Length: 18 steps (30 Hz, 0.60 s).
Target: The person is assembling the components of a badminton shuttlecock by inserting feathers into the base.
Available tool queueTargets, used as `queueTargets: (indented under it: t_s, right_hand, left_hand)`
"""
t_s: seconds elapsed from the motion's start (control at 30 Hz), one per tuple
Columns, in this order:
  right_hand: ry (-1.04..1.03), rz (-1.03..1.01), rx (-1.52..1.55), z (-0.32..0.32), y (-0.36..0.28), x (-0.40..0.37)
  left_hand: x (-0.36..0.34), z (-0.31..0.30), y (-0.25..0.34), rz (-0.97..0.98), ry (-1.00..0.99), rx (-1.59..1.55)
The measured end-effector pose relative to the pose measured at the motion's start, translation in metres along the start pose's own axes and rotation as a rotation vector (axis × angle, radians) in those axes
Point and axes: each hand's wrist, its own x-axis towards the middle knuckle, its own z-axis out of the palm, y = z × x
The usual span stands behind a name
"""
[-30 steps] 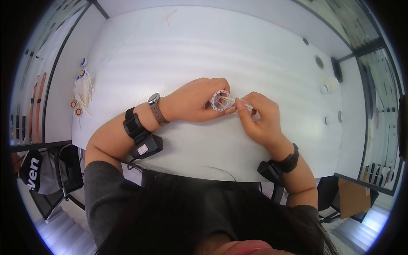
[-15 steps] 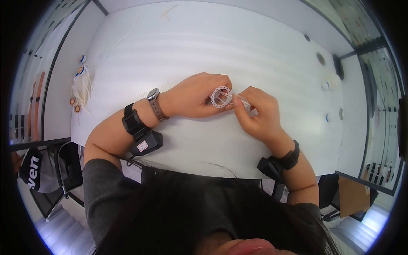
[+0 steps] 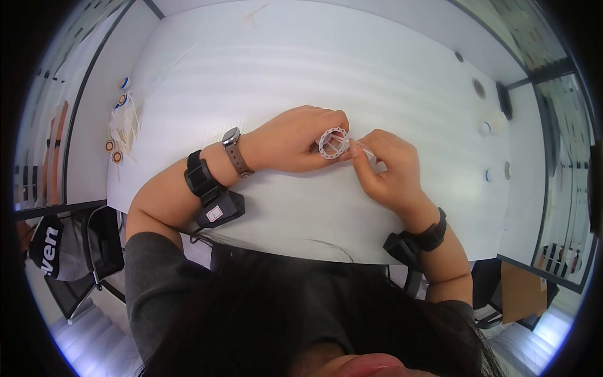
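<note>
My left hand (image 3: 298,139) is wrapped round a white ring-shaped frame (image 3: 323,151) with a notched rim, its round end facing up. Thin white spokes show inside the ring. Close beside it on the right, my right hand (image 3: 391,164) pinches a slim white feather-like piece (image 3: 370,152) between thumb and fingers. One end of this piece points at the ring and lies right at its edge. Both hands are above the middle of the white table (image 3: 282,213), and my fingers hide part of the frame.
At the left edge lie several thin white pieces (image 3: 130,124) and small round caps (image 3: 117,157) with blue bands. On the right side are a shuttlecock (image 3: 491,127), a blue-and-white cap (image 3: 488,176) and a grey disc (image 3: 479,88). Low partitions (image 3: 113,81) border the table.
Both hands and the frame appear slightly farther right, along with a small shift of the whole view. The grips look the same.
</note>
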Motion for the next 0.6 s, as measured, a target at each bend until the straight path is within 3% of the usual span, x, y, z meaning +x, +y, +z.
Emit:
queueTargets:
  t_s: [0.33, 0.6]
  right_hand:
    - [-0.007, 0.032, 0.025, 0.0003, 0.0026, -0.0029]
    - [-0.013, 0.077, 0.084, 0.0002, 0.0021, -0.0033]
  left_hand:
    - [0.0017, 0.0037, -0.0036, 0.093, 0.059, -0.01]
    - [-0.0002, 0.0018, -0.005, 0.056, 0.008, 0.019]
